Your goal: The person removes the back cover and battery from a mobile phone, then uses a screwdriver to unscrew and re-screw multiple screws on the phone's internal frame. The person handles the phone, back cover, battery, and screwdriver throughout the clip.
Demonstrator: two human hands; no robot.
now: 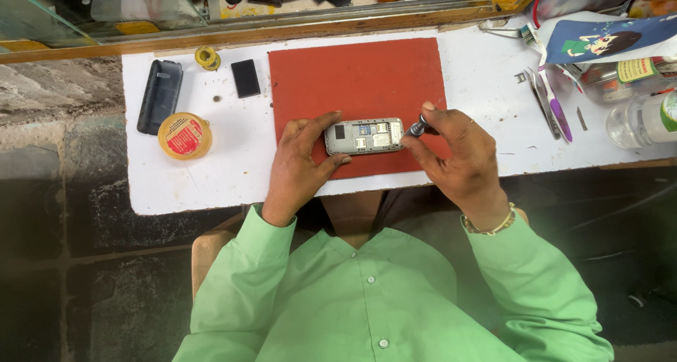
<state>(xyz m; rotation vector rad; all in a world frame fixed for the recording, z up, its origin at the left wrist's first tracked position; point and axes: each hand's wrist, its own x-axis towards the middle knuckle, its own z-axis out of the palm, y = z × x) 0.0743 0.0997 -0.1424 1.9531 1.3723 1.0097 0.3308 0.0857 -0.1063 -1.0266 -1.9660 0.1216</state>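
Note:
A small grey mobile phone [363,136] with its back cover off lies on a red mat [360,80], its inner parts showing. My left hand [300,166] grips its left end between thumb and fingers. My right hand [458,157] holds a small screwdriver [416,128] whose tip rests at the phone's right end. Both sleeves are light green, and a bracelet sits on my right wrist.
On the white board [211,185] left of the mat lie a black phone back cover [160,96], a black battery [245,78], a round yellow tin [185,135] and a yellow wire spool [207,57]. Tweezers and a purple-handled tool [557,115] lie to the right, near bottles [642,118].

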